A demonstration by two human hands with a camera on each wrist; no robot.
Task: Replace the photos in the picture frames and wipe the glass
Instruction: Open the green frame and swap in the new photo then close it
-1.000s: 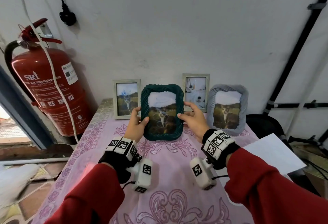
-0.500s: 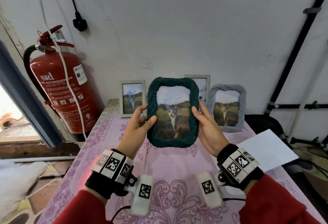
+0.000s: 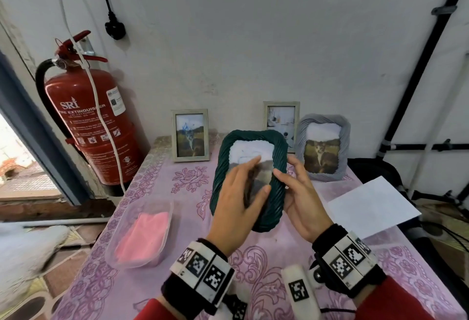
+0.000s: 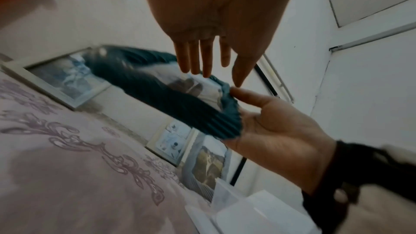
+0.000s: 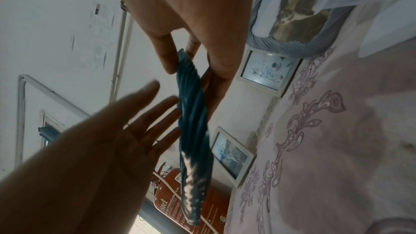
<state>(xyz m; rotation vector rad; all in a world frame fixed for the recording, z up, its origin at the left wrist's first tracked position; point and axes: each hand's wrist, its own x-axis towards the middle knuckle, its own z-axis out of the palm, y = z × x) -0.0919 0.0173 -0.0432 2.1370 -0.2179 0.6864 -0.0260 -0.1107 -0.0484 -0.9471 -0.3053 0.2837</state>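
The dark green rope-pattern picture frame (image 3: 218, 182) is lifted above the table and leans back, with a cat photo behind its glass. My right hand (image 3: 291, 182) grips its right edge, thumb on the front rim and fingers behind. My left hand (image 3: 253, 175) lies over the glass with straight fingers and holds nothing. The left wrist view shows the left hand's fingers (image 4: 209, 63) spread above the green frame (image 4: 180, 102). In the right wrist view the right hand (image 5: 186, 60) pinches the green frame (image 5: 193, 131) edge-on.
Against the wall stand a small pale frame (image 3: 190, 135), a second small frame (image 3: 281, 119) and a grey rope frame (image 3: 323, 147). A clear tub with a pink cloth (image 3: 142, 236) sits front left. White paper (image 3: 373, 205) lies right. A fire extinguisher (image 3: 94, 122) stands left.
The green frame has come nearer and tipped backwards. My left hand let go of its left edge and moved flat over the glass. My right hand still holds the right edge.
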